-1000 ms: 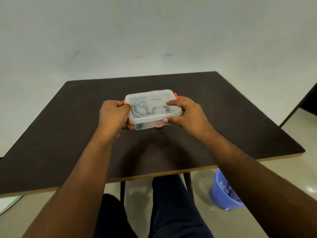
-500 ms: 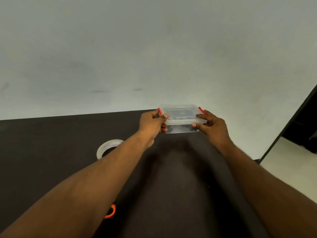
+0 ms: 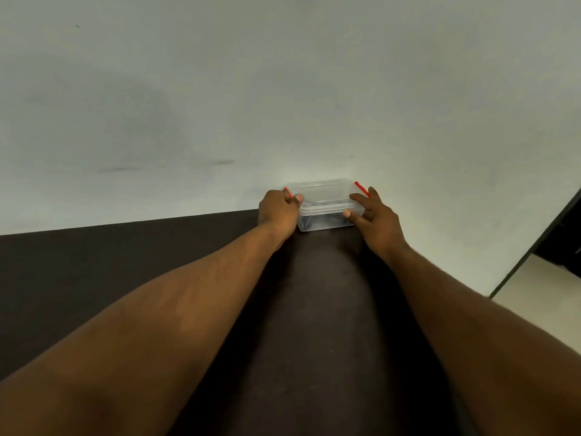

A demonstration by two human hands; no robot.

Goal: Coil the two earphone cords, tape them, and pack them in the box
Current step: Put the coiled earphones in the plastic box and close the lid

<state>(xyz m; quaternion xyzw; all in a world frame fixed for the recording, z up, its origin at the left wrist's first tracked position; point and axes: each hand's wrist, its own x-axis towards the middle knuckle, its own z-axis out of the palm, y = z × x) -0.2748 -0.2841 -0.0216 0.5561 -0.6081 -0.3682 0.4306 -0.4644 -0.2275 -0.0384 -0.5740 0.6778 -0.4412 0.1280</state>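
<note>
No readable text or labels.

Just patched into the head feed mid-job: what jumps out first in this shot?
The clear plastic box with its lid on and red side clips sits at the far edge of the dark table, against the pale wall. The left hand grips its left end and the right hand holds its right end, both arms stretched far forward. Dark cords show faintly through the box wall.

Left hand [image 3: 278,209] grips the lidded clear box [image 3: 325,204] at its left end; right hand [image 3: 375,218] grips the opposite end, on the table [image 3: 94,262].
</note>
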